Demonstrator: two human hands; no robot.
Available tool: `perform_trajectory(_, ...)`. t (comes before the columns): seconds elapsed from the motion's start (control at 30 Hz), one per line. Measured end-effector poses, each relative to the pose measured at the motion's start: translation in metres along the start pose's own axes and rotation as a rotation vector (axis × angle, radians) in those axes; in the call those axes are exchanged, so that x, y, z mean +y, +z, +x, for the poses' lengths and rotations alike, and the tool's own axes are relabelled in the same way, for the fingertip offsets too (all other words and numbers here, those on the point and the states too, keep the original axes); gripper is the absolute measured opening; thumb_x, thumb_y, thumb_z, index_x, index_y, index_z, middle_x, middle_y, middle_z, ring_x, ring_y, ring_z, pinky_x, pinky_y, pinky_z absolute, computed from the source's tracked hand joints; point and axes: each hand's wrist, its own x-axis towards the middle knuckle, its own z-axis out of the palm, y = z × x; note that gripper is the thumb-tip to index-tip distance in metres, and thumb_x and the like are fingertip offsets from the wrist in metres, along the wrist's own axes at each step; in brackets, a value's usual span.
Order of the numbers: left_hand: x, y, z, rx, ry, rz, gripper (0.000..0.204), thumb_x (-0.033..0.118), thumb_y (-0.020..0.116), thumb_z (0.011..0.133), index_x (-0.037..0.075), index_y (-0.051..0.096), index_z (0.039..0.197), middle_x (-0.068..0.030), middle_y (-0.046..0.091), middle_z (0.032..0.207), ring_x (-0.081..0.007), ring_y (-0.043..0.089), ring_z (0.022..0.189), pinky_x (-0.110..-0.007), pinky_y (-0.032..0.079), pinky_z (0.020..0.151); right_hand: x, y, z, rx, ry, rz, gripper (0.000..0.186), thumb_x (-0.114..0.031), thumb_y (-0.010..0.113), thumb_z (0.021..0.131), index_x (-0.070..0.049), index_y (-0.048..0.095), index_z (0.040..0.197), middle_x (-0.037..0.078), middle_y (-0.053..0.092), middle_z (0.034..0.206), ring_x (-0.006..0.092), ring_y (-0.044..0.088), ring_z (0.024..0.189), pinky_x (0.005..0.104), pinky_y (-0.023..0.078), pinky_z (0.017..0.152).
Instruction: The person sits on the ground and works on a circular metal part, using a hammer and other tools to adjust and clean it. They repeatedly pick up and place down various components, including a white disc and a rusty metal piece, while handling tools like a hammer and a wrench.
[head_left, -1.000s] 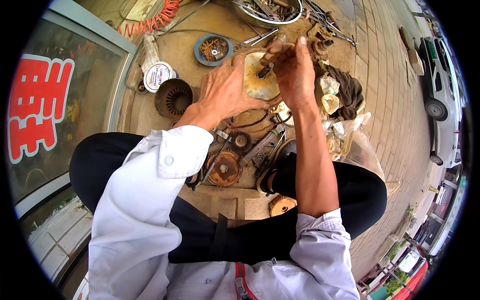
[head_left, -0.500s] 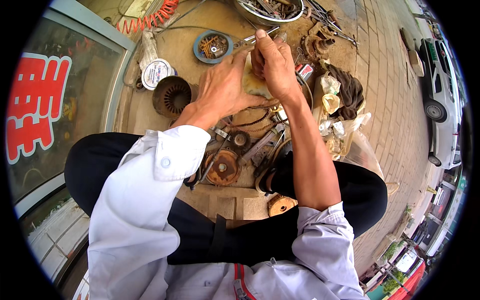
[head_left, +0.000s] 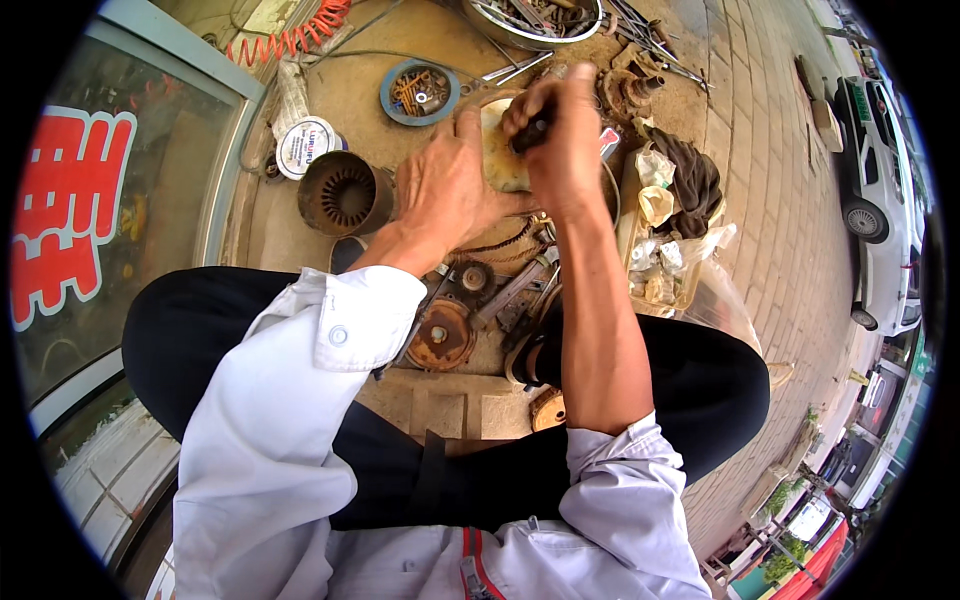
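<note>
My left hand [head_left: 445,185] grips the left and near sides of a pale, yellow-stained piece [head_left: 500,160], its thumb stretched along the near edge. Above that piece, my right hand [head_left: 560,150] is a fist around a dark tool handle [head_left: 532,135]; the tool's working end is hidden, so its kind does not show. Left of my left hand stands a round metal motor stator [head_left: 347,195] with slots inside. Closer to me lie a rusty disc [head_left: 440,335], a small dark gear-like part [head_left: 472,278] and a brown coiled strand [head_left: 510,245].
A blue-rimmed dish [head_left: 418,92] holds screws and washers. Beyond it is a metal basin [head_left: 535,40] full of tools. A white-lidded tub [head_left: 308,147] sits by the glass door [head_left: 150,180]. On the right are a tray [head_left: 690,290] with plastic bags and a dark cloth [head_left: 690,175].
My right hand has shifted slightly and turned, so the dark handle in its fist now shows. My left hand keeps its hold on the pale piece. The view has moved a little.
</note>
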Motion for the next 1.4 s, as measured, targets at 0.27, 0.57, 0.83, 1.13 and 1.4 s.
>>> perform_trajectory(0.27,0.007,-0.005,0.000,-0.060,-0.064,-0.048,0.110,0.055,0.091,0.064,-0.002,0.043,0.145,-0.0274,0.062,0.128,-0.0412,0.067,0.111,-0.048,0.055,0.091,-0.025,-0.059,0.008,0.388,-0.135,0.315,0.055,-0.056,0.048,0.105,-0.006,0.060,0.085,0.008,0.060,0.075,0.0220,0.061,0.071,0.0406,0.055,0.072)
perform_trajectory(0.57,0.005,-0.004,0.000,-0.071,-0.072,-0.083,0.110,0.056,0.092,0.062,0.000,0.044,0.145,-0.0270,0.062,0.127,-0.0421,0.066,0.112,-0.049,0.055,0.091,-0.017,-0.007,0.001,0.128,-0.204,-0.276,0.047,-0.044,0.063,0.102,-0.004,0.065,0.077,0.009,0.065,0.074,0.0176,0.064,0.068,0.0338,0.054,0.064)
perform_trajectory(0.83,-0.002,-0.005,0.000,-0.052,-0.043,-0.095,0.102,0.048,0.092,0.062,0.003,0.048,0.141,-0.0239,0.066,0.123,-0.0422,0.066,0.110,-0.050,0.054,0.090,-0.005,0.014,0.001,-0.029,-0.200,-0.205,0.056,-0.046,0.054,0.106,-0.010,0.043,0.065,-0.001,0.038,0.058,0.0103,0.033,0.053,0.0288,0.028,0.047)
perform_trajectory(1.13,-0.006,-0.007,0.001,-0.064,-0.015,-0.128,0.097,0.044,0.094,0.062,0.005,0.051,0.140,-0.0221,0.066,0.122,-0.0422,0.066,0.110,-0.050,0.055,0.088,-0.005,0.007,0.006,-0.113,-0.171,-0.219,0.051,-0.040,0.054,0.107,-0.010,0.041,0.067,0.000,0.036,0.059,0.0112,0.031,0.053,0.0293,0.025,0.048)
perform_trajectory(1.4,-0.008,-0.008,0.004,-0.105,-0.005,-0.043,0.102,0.049,0.094,0.061,0.005,0.050,0.142,-0.0207,0.068,0.116,-0.0403,0.068,0.107,-0.049,0.056,0.088,-0.006,0.004,0.008,-0.159,-0.165,-0.234,0.051,-0.039,0.055,0.107,-0.009,0.042,0.068,0.001,0.036,0.059,0.0119,0.032,0.053,0.0292,0.026,0.048)
